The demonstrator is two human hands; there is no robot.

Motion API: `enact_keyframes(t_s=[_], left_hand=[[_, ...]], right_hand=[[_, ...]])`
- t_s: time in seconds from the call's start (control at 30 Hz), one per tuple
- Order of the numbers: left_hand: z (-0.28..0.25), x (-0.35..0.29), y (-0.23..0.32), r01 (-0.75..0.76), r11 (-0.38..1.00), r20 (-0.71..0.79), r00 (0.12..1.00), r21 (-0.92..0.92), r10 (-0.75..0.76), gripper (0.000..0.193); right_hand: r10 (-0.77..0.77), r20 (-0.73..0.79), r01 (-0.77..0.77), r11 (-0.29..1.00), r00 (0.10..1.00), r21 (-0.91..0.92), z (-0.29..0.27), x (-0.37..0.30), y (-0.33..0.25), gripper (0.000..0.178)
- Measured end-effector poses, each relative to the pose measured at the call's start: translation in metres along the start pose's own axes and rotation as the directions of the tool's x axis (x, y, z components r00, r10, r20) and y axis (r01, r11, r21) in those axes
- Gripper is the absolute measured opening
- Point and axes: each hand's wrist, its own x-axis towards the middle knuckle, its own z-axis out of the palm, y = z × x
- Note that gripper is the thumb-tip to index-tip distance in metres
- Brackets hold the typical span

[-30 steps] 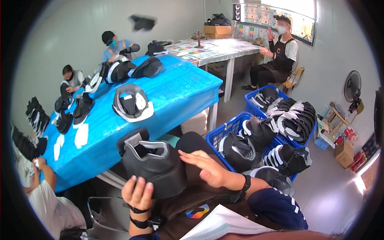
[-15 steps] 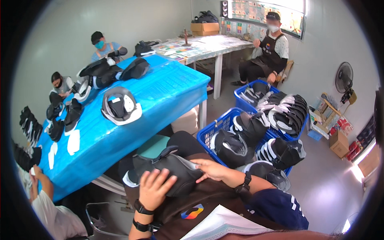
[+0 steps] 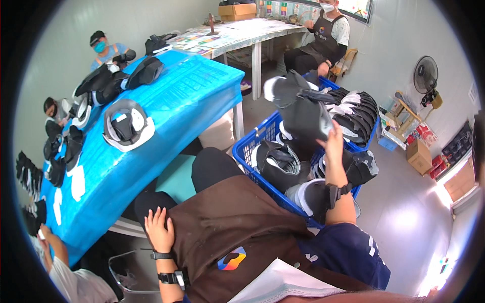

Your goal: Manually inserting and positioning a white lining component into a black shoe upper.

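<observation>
My right hand (image 3: 333, 144) grips the edge of a black shoe upper (image 3: 305, 116) with a pale lining, out over the near blue basket (image 3: 243, 151). Thumb and fingers pinch its rim, and the upper hangs tilted above others of its kind. On my lap, by the edge of my brown apron (image 3: 222, 212), lies my left hand (image 3: 160, 231), its fingers stretched out and nothing in it. Inside the near basket sit several more uppers, among them a black one with a pale collar (image 3: 277, 160).
To the left stands a blue-covered table (image 3: 187, 101) bearing a round upper (image 3: 126, 125), more black uppers and white pieces (image 3: 78, 183). A second basket (image 3: 373, 139) holds stacked uppers. Co-workers sit around, one (image 3: 323, 40) beyond the baskets. A fan (image 3: 425, 74) stands at right.
The shoe upper, held in both hands over my lap before, is now out over the basket in my right hand. My left hand has let go and come down on my lap. The view has shifted.
</observation>
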Motion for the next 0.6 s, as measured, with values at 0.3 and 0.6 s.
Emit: enact_keyframes(t_s=[0.3, 0.6], left_hand=[[0.003, 0.002, 0.002, -0.012, 0.999, 0.000, 1.000, 0.049, 0.012, 0.027], [0.003, 0.000, 0.002, -0.012, 0.998, 0.005, 1.000, 0.064, 0.012, 0.027]], right_hand=[[-0.242, -0.096, -0.036, 0.242, 0.966, -0.970, -0.083, 0.023, -0.009, 0.030], [-0.225, 0.217, 0.220, -0.011, 0.950, -0.975, -0.056, 0.009, -0.006, 0.033]])
